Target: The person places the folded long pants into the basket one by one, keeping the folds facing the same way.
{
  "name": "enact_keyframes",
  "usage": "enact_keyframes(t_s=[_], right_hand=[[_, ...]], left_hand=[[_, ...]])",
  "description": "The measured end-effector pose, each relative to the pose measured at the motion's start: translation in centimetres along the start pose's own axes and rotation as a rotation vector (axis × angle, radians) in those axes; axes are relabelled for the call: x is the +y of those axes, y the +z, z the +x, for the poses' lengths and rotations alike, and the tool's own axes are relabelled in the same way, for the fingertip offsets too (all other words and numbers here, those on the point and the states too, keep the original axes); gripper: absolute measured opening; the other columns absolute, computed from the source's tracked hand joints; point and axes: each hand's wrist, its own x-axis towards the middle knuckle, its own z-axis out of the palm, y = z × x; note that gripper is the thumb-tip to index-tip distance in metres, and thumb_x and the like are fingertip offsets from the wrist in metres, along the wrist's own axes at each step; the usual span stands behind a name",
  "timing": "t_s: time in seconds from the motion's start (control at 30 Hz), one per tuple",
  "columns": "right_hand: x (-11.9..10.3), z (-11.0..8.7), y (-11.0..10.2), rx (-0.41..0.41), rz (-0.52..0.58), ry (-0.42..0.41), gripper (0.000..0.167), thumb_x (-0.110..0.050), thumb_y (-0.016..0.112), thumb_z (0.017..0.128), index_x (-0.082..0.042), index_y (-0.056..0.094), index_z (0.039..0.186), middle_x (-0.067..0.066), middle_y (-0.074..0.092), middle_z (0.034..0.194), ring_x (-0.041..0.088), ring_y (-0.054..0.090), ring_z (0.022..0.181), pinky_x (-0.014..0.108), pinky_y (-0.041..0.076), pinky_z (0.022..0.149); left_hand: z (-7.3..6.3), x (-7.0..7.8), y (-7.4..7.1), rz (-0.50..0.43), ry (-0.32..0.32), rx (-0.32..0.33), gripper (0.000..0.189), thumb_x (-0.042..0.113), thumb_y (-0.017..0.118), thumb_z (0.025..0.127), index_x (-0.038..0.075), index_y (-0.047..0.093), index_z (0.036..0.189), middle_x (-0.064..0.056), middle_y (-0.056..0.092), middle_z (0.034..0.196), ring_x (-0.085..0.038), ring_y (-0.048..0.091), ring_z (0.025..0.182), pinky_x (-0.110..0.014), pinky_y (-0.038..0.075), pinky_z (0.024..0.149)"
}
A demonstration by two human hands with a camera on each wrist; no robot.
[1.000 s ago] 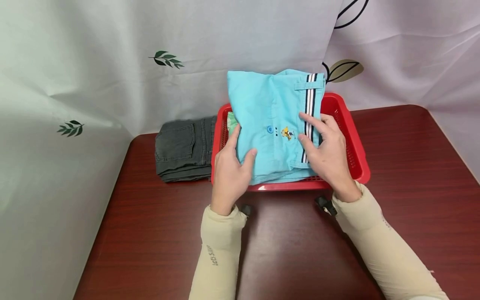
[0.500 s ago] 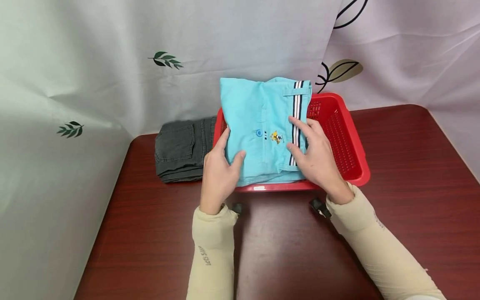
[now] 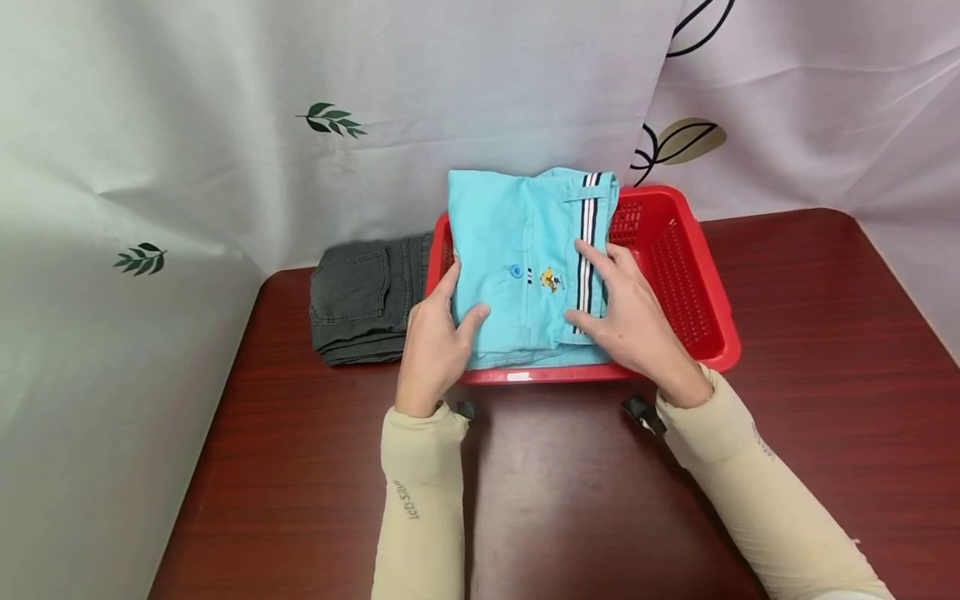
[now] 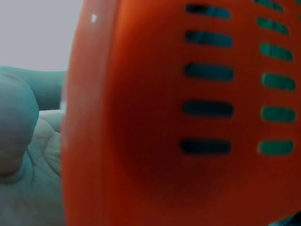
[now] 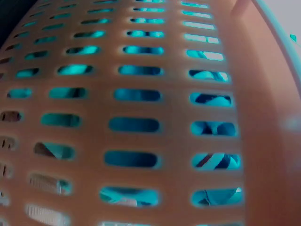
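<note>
Folded light-blue pants (image 3: 491, 225) with a striped waistband, a blue button and a small embroidered figure lie over the left part of a red plastic basket (image 3: 716, 308). My left hand (image 3: 435, 346) grips their left side, thumb on top and other fingers mostly hidden at the edge. On the waistband side, my right hand (image 3: 633, 312) holds them with thumb and index finger over the stripes. The slotted basket wall (image 4: 146, 183) fills much of the left wrist view, part of my hand (image 4: 40, 160) beside it. Through the slotted wall (image 5: 174, 108) in the right wrist view, blue cloth shows.
Folded dark grey jeans (image 3: 348, 287) lie against the basket's left side on the reddish-brown table (image 3: 562, 492). A pale curtain (image 3: 225, 108) with leaf prints hangs behind and at both sides. The basket's right part shows its bare slotted inside.
Both hands have carried the pants left and then toward me, lower over the basket. More of the basket's right inside shows now. The jeans and basket have stayed put.
</note>
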Motion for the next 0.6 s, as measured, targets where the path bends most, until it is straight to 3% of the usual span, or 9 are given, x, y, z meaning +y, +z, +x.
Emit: enact_keyframes(t_s=[0.6], right_hand=[[0.48,0.11,0.93,-0.089,-0.099,0.037,0.093,-0.009,0.081,0.083,-0.01,0.028,0.159,0.018,0.028,0.155,0.034,0.038,0.133,0.055,0.055,0.088]], left_hand=[[0.45,-0.38,0.2,0.134,-0.087,-0.084,0.07,0.018,0.072,0.095,0.007,0.038,0.156,-0.016,0.053,0.146,-0.03,0.055,0.127,-0.045,0.045,0.105]])
